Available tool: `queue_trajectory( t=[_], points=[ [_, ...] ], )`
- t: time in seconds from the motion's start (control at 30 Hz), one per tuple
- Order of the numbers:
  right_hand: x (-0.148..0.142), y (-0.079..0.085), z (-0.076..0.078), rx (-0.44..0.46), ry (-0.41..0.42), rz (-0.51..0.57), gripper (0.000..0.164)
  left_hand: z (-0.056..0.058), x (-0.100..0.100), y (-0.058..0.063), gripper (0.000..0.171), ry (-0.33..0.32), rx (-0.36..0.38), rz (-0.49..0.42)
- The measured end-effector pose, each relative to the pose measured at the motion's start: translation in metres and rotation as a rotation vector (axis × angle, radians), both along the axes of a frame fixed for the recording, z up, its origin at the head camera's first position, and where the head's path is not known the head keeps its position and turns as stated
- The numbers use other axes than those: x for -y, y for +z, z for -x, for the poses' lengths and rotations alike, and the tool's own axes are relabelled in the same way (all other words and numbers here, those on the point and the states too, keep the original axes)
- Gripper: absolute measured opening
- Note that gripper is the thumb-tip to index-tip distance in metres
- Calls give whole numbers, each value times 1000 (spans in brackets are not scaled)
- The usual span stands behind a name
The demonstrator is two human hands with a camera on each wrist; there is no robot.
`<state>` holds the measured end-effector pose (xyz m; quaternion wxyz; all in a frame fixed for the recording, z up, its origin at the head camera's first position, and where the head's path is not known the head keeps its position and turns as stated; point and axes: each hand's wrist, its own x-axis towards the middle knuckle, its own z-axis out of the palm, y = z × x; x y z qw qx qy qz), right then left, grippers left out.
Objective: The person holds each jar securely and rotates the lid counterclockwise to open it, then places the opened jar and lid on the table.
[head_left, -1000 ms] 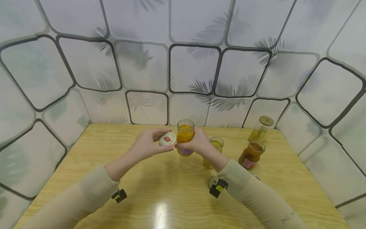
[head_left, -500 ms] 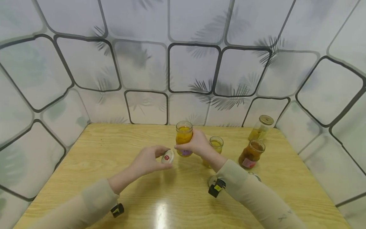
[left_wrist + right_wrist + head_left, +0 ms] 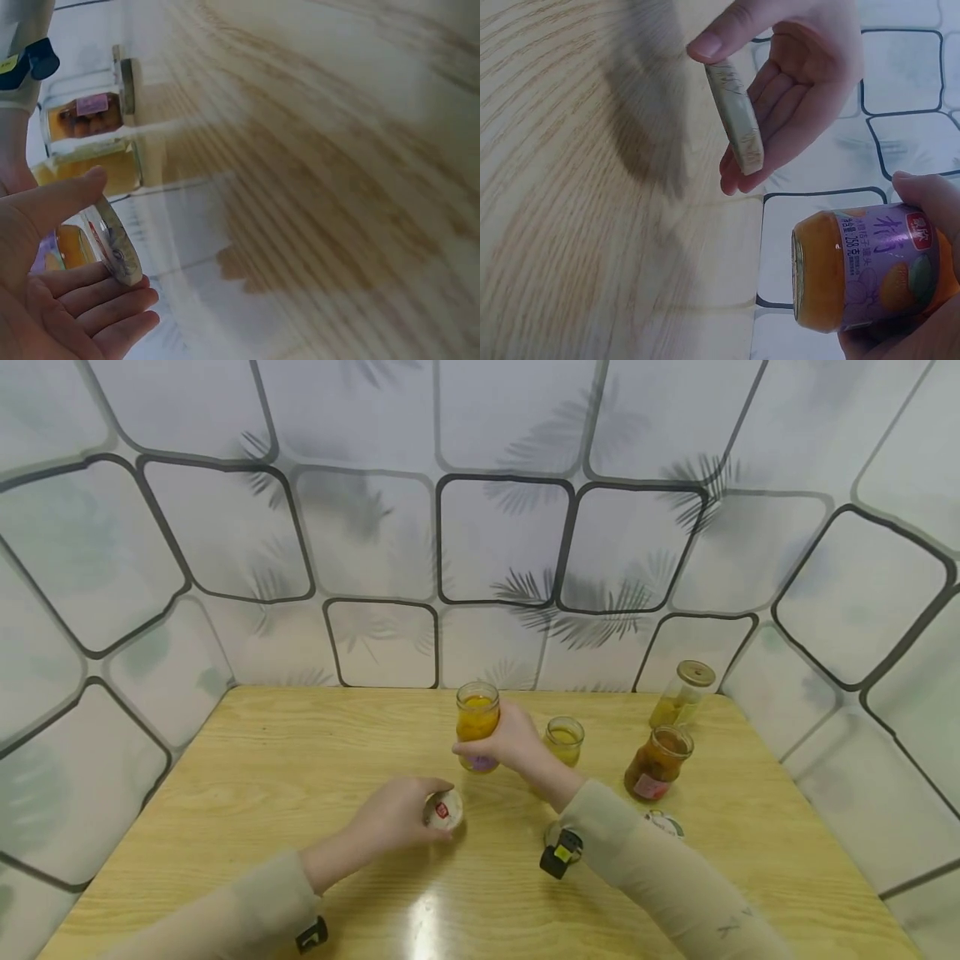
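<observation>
My left hand [image 3: 397, 817] pinches a pale jar lid [image 3: 444, 811] with a red mark between thumb and fingers, a little above the wooden table. In the right wrist view the lid [image 3: 735, 116] is seen edge-on, apart from the table. My right hand [image 3: 510, 742] grips an uncapped glass jar [image 3: 477, 718] of orange fruit, held upright. Its purple label [image 3: 889, 262] shows in the right wrist view. Just right of that hand stands an open jar with yellow contents [image 3: 564, 740], partly hidden behind the forearm.
An open jar of dark reddish-brown fruit [image 3: 658, 764] stands to the right, with a lidded jar of yellow pieces [image 3: 681, 695] behind it. Two loose lids lie near my right sleeve, one [image 3: 663, 823] partly covered. A patterned wall [image 3: 382, 643] borders the table's [image 3: 300, 743] back edge.
My left hand has carried the lid away from the jar, down and toward me, closer to the table. The right hand with its jar has shifted only slightly lower and left.
</observation>
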<state>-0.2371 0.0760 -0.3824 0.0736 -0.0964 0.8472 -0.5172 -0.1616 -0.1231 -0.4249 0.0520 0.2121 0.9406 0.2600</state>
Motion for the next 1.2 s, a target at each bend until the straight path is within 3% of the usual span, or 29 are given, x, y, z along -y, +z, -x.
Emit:
queue_trajectory(
  t=[0.23, 0.47, 0.8, 1.2],
  points=[
    [4, -12, 2, 48, 5, 62, 44, -9, -6, -8, 69, -58, -37, 82],
    [9, -22, 1, -3, -29, -33, 54, -14, -12, -11, 67, -91, -97, 161],
    [16, -33, 0, 9, -46, -49, 58, -17, -16, -18, 65, -127, -86, 226],
    [21, -44, -1, 1, -23, -52, 58, -19, -16, -16, 68, -166, -114, 287]
  ],
)
